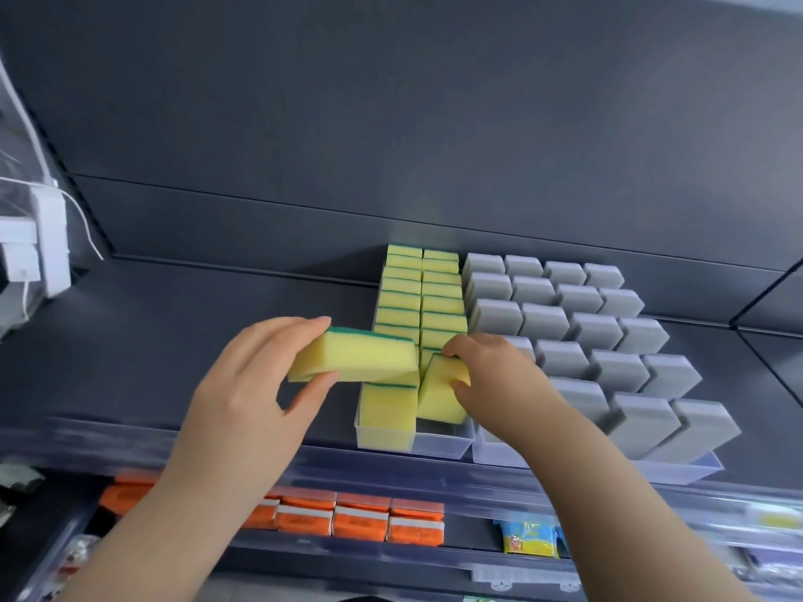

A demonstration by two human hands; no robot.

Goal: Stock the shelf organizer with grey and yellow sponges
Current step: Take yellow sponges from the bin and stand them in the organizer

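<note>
While the left hand (243, 384) is gripping a sponge (352, 356) between thumb and curled fingers, yellow face toward the camera and green side on top, it is holding it level over the front of the organizer's (382, 441) leftmost lane. The right hand (491, 375) is pinching a second sponge (439, 395), thumb on its front face and fingers curling over its top edge. This one is standing tilted in the second lane from the left, near the front end, just beside the front sponge of the first lane. The organizer is sitting at the shelf's (174, 341) front edge, right of the middle, and is running toward the back edge. Yellow sponges (419, 293) are filling its two left lanes in upright rows, while grey sponges (586, 332) are standing in staggered rows in the lanes to the right. Below the front edge, orange packs (356, 521) are lying in a row on a lower shelf (469, 534), with a blue-and-yellow packet (528, 536) to their right.
</note>
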